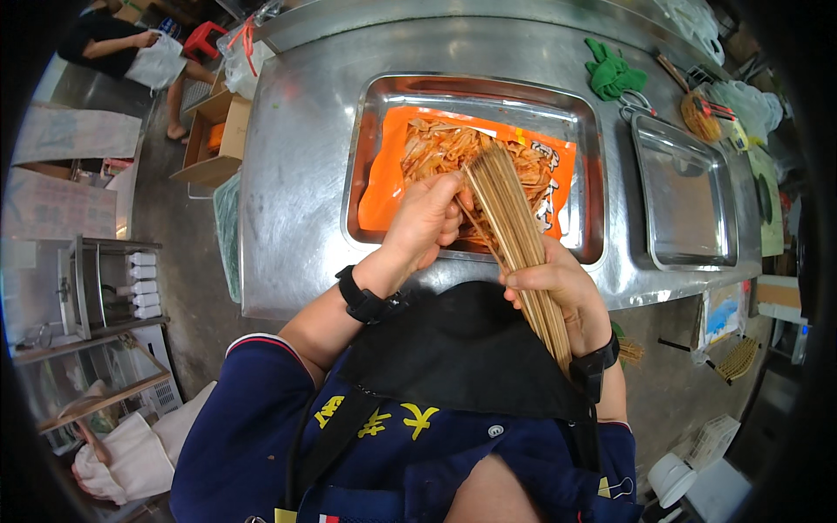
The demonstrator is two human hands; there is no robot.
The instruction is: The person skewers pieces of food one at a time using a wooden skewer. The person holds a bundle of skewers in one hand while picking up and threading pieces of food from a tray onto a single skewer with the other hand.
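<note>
A thick bundle of wooden skewers (516, 229) slants above an orange food packet (382, 189), with my right hand (565, 284) closed round its lower part. At the bundle's upper left edge, my left hand (428, 219) pinches one skewer that stands slightly apart from the rest. The packet lies in a steel tray (592, 196) and bears printed writing. Reddish, sauce-coated sliced food (435, 147) shows in its middle; whether it lies on the packet or behind a clear window, I cannot tell. The skewers hide part of it.
On the steel table (294, 163), a second steel tray (683, 196) stands to the right, near a green cloth (613, 70) and scissors (635, 102). An open cardboard box (225, 140) stands past the table's left edge. One person (108, 46) is at the upper left, another (127, 457) at the lower left.
</note>
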